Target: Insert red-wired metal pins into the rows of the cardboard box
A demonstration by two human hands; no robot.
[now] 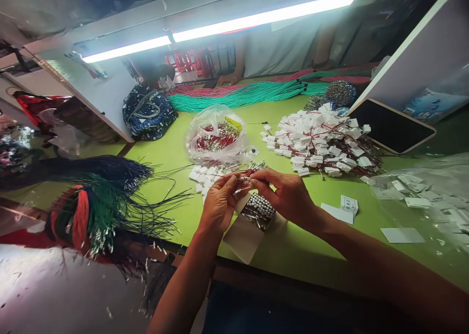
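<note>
Above a small open box (242,241) filled with shiny round-ended metal parts (260,206), my two hands meet. My left hand (219,199) pinches a small metal piece (244,179) that seems to have a thin red wire on it. Thumb and forefinger of my right hand (284,190) close on the other end of the same piece; its exact kind is too small to make out. Just behind the fingers lie white block-shaped connectors (207,175) and short metal-tipped red leads (256,166).
A clear bag of red leads (216,136) sits behind. White connectors with wires (318,141) are heaped at right, near a dark tablet-like panel (392,124). Bundled dark and green wires (106,207) hang over the left edge. A person's hand (230,78) rests beyond green cables (234,98).
</note>
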